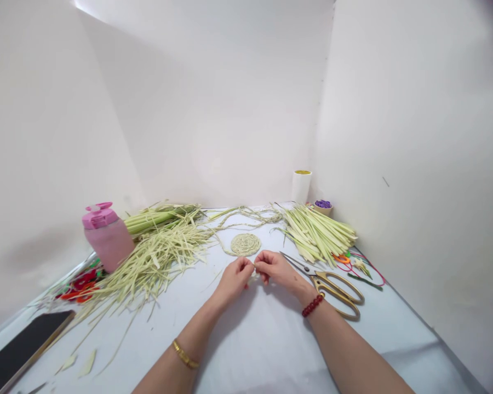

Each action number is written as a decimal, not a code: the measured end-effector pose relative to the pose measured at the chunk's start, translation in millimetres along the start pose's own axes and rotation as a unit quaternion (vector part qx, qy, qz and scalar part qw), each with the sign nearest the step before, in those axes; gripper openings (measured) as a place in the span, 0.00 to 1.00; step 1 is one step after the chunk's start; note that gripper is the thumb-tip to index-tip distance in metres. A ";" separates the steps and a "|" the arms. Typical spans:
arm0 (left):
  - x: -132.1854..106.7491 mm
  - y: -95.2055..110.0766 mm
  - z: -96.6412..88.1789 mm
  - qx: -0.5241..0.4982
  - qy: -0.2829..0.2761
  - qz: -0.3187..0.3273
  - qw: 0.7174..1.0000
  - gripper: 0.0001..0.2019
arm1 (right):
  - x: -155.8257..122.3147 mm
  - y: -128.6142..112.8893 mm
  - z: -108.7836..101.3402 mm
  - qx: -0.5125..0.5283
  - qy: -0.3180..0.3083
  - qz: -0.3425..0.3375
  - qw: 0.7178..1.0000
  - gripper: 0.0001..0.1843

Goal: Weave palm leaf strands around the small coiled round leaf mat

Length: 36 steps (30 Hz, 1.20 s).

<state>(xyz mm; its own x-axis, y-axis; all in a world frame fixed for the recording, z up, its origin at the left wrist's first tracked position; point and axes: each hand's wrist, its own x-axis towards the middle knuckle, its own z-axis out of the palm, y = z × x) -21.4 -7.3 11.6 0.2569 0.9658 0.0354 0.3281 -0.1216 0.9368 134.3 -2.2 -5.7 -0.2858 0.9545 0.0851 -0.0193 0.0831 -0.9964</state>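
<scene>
Coil (245, 244): round of braided straw lying flat on the white tabletop (267, 350), just beyond the hands; its braided cord (225, 250) leads off the left side toward the back.
Left hand (235, 278): thumb and fingers pressed together, pinching pale fibre (254, 277) — mostly hidden, its shape too small to tell; gold bracelet (184, 354) on the wrist.
Right hand (276, 269): fingertips pinched on the same fibre, meeting the left ones; red beaded bracelet (313, 305) on the wrist.
Scissors (339, 295): gold-handled, beside the right wrist, blades pointing away.
Straw: loose heap (160, 254) to the left, pale stalk bundle (322, 232) to the right.
Bottle (109, 241): pink, upright beside the loose heap.
Back right: white cup (301, 187) near a small bowl (325, 212) of purple pieces (322, 203).
Near left: dark flat slab (22, 350) — cut off by the picture's edge.
</scene>
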 end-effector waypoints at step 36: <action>9.8 -21.8 1.7 0.022 0.043 0.004 0.999 0.17 | 6.2 17.5 10.6 -0.390 0.122 -0.198 0.891 0.08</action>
<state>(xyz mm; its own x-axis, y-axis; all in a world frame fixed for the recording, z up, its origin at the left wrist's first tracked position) -24.5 4.5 -9.1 0.1805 0.9808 0.0740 0.3667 -0.1369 0.9202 122.0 2.2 -22.6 -0.1857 0.8319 0.5230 0.6262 0.5104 -0.5894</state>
